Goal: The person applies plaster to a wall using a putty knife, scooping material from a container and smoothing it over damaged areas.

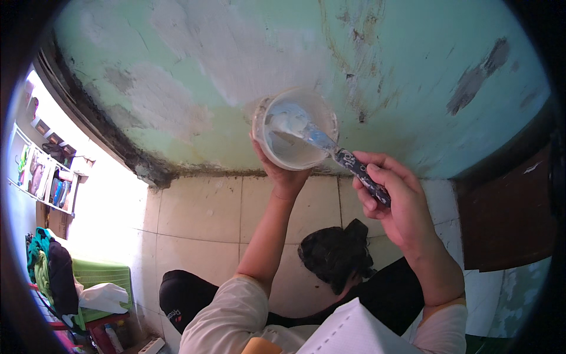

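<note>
My left hand is wrapped round the lower side of a clear plastic tub, tilted so its mouth faces me. White putty lies inside, smeared on the inner wall. In my right hand I grip the dark, paint-spattered handle of a putty knife. Its blade reaches into the tub and is partly coated with putty. Behind the tub stands a worn green wall with whitish patches, stains and flaking spots.
Pale floor tiles meet the wall's foot. A crumpled black cloth or bag lies between my legs. At left are a bright doorway with a dark, damaged frame, a green basket and clothes. A dark brown panel stands at right.
</note>
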### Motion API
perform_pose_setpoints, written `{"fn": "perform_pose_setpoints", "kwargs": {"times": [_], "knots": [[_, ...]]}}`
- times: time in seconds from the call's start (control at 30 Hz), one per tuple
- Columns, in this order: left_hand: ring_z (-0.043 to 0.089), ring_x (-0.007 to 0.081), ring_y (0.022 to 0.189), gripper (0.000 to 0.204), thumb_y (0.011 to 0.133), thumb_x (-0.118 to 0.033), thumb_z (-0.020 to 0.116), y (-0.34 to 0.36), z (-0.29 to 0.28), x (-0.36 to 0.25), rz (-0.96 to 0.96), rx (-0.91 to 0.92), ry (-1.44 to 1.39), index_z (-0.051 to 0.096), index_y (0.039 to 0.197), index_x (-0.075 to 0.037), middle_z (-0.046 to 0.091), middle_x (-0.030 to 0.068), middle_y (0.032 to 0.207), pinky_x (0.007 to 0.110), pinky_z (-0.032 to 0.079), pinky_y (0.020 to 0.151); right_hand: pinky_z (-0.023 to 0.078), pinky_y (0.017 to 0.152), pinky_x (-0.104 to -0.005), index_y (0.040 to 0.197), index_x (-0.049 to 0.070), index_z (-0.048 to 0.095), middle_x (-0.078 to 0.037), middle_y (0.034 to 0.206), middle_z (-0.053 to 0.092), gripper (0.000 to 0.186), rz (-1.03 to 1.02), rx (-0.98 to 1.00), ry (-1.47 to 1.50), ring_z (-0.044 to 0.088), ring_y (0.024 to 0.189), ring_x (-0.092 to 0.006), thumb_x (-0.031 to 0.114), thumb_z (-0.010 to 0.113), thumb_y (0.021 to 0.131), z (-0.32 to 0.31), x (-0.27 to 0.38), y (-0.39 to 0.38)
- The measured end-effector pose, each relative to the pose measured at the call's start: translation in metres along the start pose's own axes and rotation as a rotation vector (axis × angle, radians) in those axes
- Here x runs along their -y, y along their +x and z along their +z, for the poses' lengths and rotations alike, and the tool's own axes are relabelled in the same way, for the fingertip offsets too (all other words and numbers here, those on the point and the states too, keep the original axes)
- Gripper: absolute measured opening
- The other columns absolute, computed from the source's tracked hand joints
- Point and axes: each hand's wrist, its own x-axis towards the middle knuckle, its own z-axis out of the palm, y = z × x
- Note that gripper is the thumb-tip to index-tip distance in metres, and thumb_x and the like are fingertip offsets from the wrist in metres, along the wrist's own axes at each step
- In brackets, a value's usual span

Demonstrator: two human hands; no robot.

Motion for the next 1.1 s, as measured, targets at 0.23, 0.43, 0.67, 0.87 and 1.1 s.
{"fn": "perform_pose_setpoints", "kwargs": {"times": [0.23,0.43,0.67,0.87,1.1], "knots": [[0.035,0.0348,0.137,0.127,0.055,-0.019,0.095,0.028,-0.007,-0.023,-0.115,-0.022,0.003,0.013,0.150,-0.005,0.029,0.0183,0.151,0.049,0.030,0.114,0.034,0.049,-0.0218,0.124,-0.001,0.056,-0.007,0.086,0.062,0.031,-0.045,0.003,0.052,0.049,0.061,-0.0092,0.013,0.047,0.098,-0.001,0.002,0.004],[0.038,0.0382,0.136,0.134,0.058,-0.022,0.095,0.025,-0.013,-0.016,-0.041,-0.047,-0.005,0.000,0.151,-0.005,0.029,0.0237,0.150,0.051,0.034,0.111,0.034,0.050,-0.0220,0.125,-0.001,0.055,-0.007,0.086,0.061,0.032,-0.028,0.047,0.106,0.049,0.062,-0.0095,0.014,0.048,0.098,0.002,0.001,0.004],[0.038,0.0362,0.136,0.132,0.056,-0.021,0.096,0.022,-0.007,0.002,-0.116,-0.014,0.023,0.005,0.151,-0.008,0.030,0.0210,0.149,0.050,0.031,0.113,0.033,0.051,-0.0205,0.116,0.000,0.057,-0.002,0.081,0.056,0.026,-0.034,0.103,0.094,0.047,0.063,-0.0064,0.011,0.063,0.093,-0.003,0.002,0.006],[0.038,0.0328,0.135,0.124,0.056,-0.022,0.094,0.031,0.001,-0.006,-0.162,-0.069,-0.042,0.014,0.149,-0.004,0.033,0.0189,0.147,0.048,0.032,0.113,0.034,0.052,-0.0201,0.116,0.002,0.059,-0.004,0.087,0.062,0.024,-0.094,0.178,0.033,0.051,0.066,-0.0063,0.010,0.063,0.094,-0.011,0.011,0.011],[0.038,0.0315,0.135,0.120,0.057,-0.020,0.092,0.044,-0.001,-0.020,-0.204,-0.018,-0.103,0.016,0.150,-0.003,0.032,0.0170,0.149,0.046,0.032,0.113,0.038,0.053,-0.0194,0.113,0.002,0.059,-0.004,0.088,0.064,0.025,-0.201,0.106,-0.025,0.053,0.066,-0.0061,0.017,0.066,0.094,-0.011,0.016,0.004]]}}
